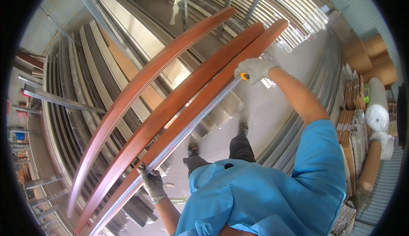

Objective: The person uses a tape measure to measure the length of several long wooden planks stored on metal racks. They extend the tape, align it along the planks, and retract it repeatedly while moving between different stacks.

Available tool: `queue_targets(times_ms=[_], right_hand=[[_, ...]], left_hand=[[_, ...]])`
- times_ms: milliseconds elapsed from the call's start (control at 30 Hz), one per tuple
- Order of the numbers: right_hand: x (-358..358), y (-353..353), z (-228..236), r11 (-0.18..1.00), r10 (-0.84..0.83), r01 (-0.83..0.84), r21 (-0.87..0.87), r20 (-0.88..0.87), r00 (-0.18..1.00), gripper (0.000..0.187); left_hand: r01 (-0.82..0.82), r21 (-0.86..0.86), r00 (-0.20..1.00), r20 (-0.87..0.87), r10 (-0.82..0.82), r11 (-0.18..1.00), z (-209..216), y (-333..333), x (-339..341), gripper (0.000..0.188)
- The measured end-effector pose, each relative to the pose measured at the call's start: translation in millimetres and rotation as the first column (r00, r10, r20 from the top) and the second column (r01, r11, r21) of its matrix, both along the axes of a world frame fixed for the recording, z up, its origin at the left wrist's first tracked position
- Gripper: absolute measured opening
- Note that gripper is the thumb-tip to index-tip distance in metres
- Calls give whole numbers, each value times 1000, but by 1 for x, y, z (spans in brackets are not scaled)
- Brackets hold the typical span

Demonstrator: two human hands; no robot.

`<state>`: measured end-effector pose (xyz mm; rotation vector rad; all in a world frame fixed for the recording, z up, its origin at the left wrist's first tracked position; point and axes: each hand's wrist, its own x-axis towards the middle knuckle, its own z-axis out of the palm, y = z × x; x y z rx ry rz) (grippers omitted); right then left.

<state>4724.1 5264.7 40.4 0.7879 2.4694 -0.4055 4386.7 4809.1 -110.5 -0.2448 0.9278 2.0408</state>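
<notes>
- Far and middle beams, long, reddish-brown, wood-grained [142, 79] [181, 95]: lying side by side beyond the worked piece; a knock could be scuffing their smooth faces.
- Near beam, long, reddish-brown, wood-grained [194, 109]: lying closest to the body, beneath both hands; uneven pressure could be tipping or shifting it.
- Strip, narrow, silvery [179, 138]: running along the near beam's body-side edge; whether it is a tape blade, I cannot tell.
- Right hand, pale-gloved [257, 70]: resting toward the beam's upper end, fingers clamping around the tape measure; loosening could be dropping it.
- Left hand, pale-gloved [152, 185]: touching the beam's edge, fingers curling; whether they are clamping, I cannot tell; slipping could be spoiling alignment.
- Tape measure, compact, yellow-and-black [244, 76]: sitting at the near beam's edge; skewing could be falsifying a reading.
</notes>
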Motion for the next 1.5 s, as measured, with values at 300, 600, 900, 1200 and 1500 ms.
queue_targets(times_ms=[300, 600, 900, 1200, 1500], right_hand=[[148, 157, 44, 995, 5, -7, 104, 18, 1000, 58], [238, 264, 66, 974, -53, 55, 218, -15, 999, 59], [296, 367, 51, 990, -10, 5, 138, 32, 999, 60], [364, 495, 17, 998, 44, -46, 39, 54, 998, 64], [365, 498, 17, 1000, 19, -18, -13, 78, 997, 64]], left_hand=[[-103, 11, 993, -58, 103, 995, -13, 110, 127, 26], [-90, -11, 994, -58, 89, 996, 7, 226, 187, 25], [-203, -132, 979, -62, 197, 970, -4, 293, 246, 21], [-240, -167, 970, -83, 229, 956, 0, 388, 339, 19], [-305, -272, 951, -130, 279, 913, -7, 420, 353, 19]])
